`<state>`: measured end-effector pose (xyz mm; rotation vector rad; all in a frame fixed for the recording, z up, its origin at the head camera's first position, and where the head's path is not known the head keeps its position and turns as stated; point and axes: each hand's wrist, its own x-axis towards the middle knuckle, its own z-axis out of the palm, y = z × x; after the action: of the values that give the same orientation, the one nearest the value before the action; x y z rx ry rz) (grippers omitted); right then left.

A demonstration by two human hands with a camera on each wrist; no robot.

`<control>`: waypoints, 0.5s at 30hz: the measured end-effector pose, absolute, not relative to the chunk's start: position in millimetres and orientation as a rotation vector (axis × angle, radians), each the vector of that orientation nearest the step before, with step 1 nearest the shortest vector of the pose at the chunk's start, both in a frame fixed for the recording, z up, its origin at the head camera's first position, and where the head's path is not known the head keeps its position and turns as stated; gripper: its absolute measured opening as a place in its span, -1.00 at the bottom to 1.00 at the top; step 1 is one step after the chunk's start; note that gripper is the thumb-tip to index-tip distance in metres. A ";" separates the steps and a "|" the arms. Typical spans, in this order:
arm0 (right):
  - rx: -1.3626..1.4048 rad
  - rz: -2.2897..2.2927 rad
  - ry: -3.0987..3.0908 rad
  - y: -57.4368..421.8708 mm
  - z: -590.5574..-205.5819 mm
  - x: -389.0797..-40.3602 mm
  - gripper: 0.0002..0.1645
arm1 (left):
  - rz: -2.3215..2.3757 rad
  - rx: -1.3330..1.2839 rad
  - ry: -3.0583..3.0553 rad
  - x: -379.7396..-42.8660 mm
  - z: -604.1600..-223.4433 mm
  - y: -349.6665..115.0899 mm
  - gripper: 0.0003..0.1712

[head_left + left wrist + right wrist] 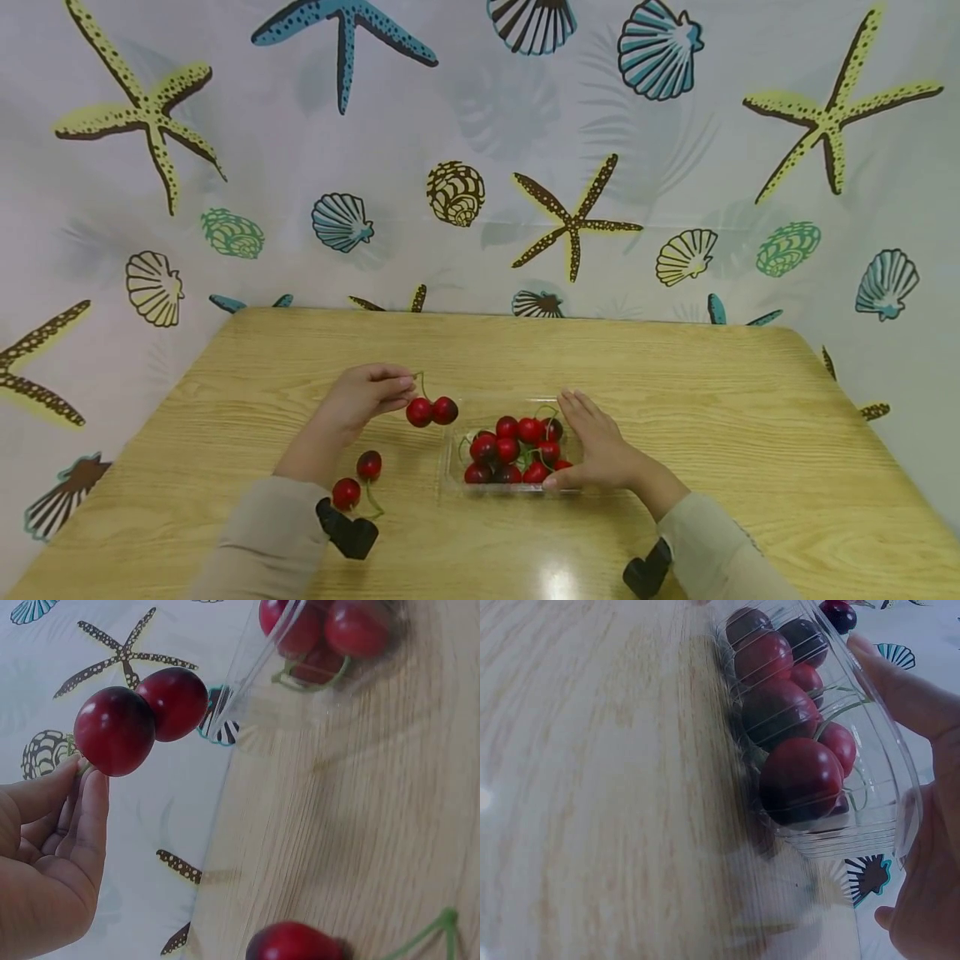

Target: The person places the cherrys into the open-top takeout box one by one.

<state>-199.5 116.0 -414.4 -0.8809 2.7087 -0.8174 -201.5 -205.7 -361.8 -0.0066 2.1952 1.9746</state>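
Note:
My left hand (369, 397) pinches the green stem of a pair of cherries (432, 412), which hangs in the air just left of a clear plastic container (452, 475). In the left wrist view, the stem of these two dark red cherries (115, 731) runs down between thumb and fingertips. Several cherries (507, 451), some with stems, fill the container on the table. Across its right end my right hand (600, 446) holds it, thumb at the near rim and fingers at the far one. The right wrist view shows the container's clear wall (885, 761) against that hand.
Another pair of cherries (368, 466) joined by a green stem lies on the wooden table (720, 400), close to my left forearm. Behind the table hangs a white cloth (420, 267) printed with shells and starfish. Both wrists carry small black devices (348, 533).

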 end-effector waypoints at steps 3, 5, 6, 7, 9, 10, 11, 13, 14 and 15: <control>-0.884 -0.826 2.709 116.4 -413.8 -199.7 0.34 | 1.992 0.019 2.177 -201.7 -362.4 -198.7 -0.64; -0.886 -0.827 2.712 116.7 -413.4 -199.9 0.33 | 1.995 0.019 2.166 -202.5 -363.9 -194.3 -0.64; -0.889 -0.828 2.713 116.7 -413.4 -200.0 0.33 | 1.994 0.016 2.165 -203.2 -365.0 -192.1 -0.65; -0.889 -0.827 2.714 116.8 -413.3 -200.0 0.33 | 1.989 0.004 2.167 -204.0 -366.1 -189.5 -0.65; -0.889 -0.832 2.714 116.8 -413.2 -200.0 0.33 | 1.983 -0.002 2.167 -205.6 -369.1 -185.4 -0.67; -0.890 -0.835 2.714 116.8 -413.2 -199.9 0.32 | 1.980 -0.005 2.168 -206.1 -370.3 -183.2 -0.67; -0.888 -0.837 2.713 116.7 -413.4 -199.9 0.32 | 1.979 -0.005 2.165 -206.5 -371.5 -181.0 -0.68; -0.887 -0.838 2.712 116.7 -414.1 -199.9 0.32 | 1.978 -0.007 2.162 -207.1 -373.5 -176.9 -0.70; -0.888 -0.837 2.714 116.6 -414.6 -199.9 0.32 | 1.979 -0.012 2.157 -207.3 -374.4 -174.9 -0.71; -0.889 -0.838 2.714 116.5 -415.0 -199.9 0.32 | 1.977 -0.013 2.154 -207.6 -375.3 -172.9 -0.71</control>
<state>-199.9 116.5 -415.0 -0.8888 2.7138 -0.8376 -207.6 -172.9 -375.3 -0.0128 2.1536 1.9770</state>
